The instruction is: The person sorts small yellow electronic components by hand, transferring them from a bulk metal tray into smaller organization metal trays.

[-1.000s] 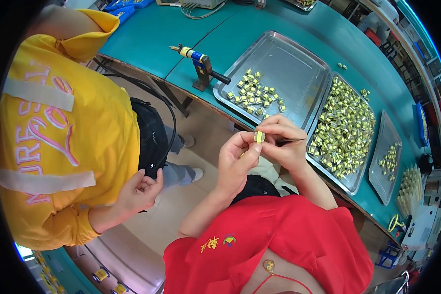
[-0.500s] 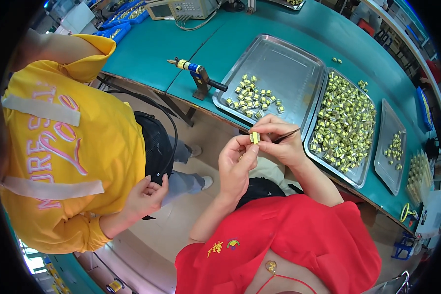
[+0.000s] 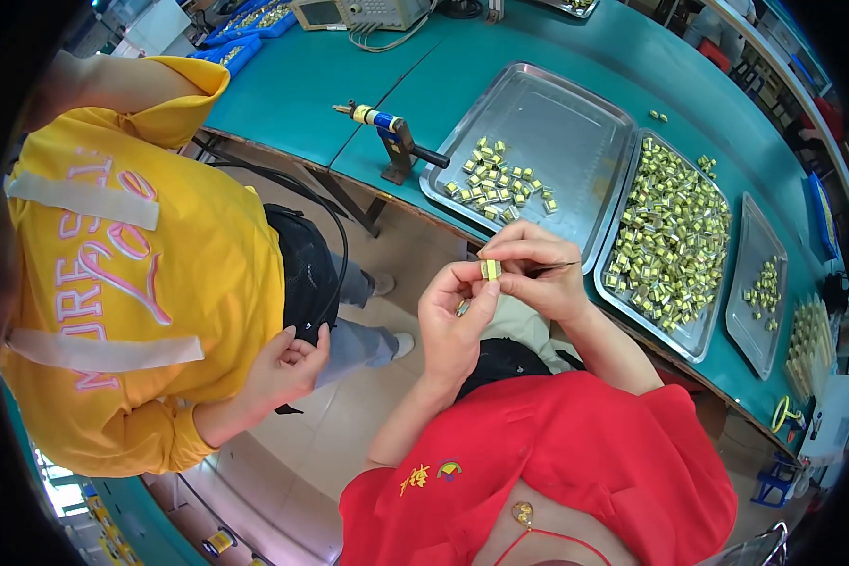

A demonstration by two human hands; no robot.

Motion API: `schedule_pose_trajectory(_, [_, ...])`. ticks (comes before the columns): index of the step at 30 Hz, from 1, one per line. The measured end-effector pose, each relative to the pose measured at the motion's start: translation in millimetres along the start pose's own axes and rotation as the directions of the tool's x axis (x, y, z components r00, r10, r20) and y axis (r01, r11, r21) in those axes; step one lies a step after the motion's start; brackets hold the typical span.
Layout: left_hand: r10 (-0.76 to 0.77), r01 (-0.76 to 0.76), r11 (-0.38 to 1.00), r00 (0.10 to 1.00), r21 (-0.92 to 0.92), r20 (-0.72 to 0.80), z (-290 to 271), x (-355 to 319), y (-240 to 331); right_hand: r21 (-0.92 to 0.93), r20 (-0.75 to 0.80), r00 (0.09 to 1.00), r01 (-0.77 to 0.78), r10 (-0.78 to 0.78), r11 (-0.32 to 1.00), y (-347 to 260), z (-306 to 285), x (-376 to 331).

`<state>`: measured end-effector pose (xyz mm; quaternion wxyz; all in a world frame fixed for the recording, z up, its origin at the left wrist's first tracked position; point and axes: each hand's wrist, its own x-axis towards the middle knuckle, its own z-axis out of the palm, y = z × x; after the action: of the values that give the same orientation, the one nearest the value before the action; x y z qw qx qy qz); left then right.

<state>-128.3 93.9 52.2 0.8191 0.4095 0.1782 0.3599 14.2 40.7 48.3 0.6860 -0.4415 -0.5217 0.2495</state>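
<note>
In front of my red top, my two hands meet around a small transformer (image 3: 491, 270) wrapped in yellow tape. My left hand (image 3: 451, 325) is closed, pinching it between thumb and finger. Another small metallic piece (image 3: 463, 307) shows within that hand's curled fingers. From the other side, my right hand (image 3: 555, 283) is closed too, its thumb and forefinger at the transformer. A thin dark tool (image 3: 549, 267) lies across the right hand; its tip is hidden. Just beyond, a large metal tray (image 3: 566, 123) holds a loose group of similar transformers (image 3: 500, 184).
Right of it, a second tray (image 3: 613, 283) is heaped with transformers; a smaller tray (image 3: 743, 325) holds several. A clamp-like stand with a blue-and-yellow tool (image 3: 387, 127) is at the edge of the green bench (image 3: 340, 85). A person in yellow (image 3: 141, 274) stands close on my left.
The view has shifted slightly, so the bench and trays sit a little further right. My hands keep the same hold, with the transformer turned slightly.
</note>
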Motion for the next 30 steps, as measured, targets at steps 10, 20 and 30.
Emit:
schedule_pose_trajectory(10, [-0.143,0.155,0.969,0.987,-0.192,0.076,5,3,-1,-0.172,0.023,1.0,0.022,-0.018,0.985,-18,-6,1])
schedule_pose_trajectory(20, [-0.263,0.286,0.924,0.957,-0.253,0.122,9,3,-2,-0.243,0.075,0.997,0.02,-0.002,0.97,-26,-13,-1])
schedule_pose_trajectory(30, [-0.201,0.202,0.974,0.979,-0.105,0.026,4,11,-20,0.196,-0.021,0.987,-0.15,0.157,0.969,4,-17,-6])
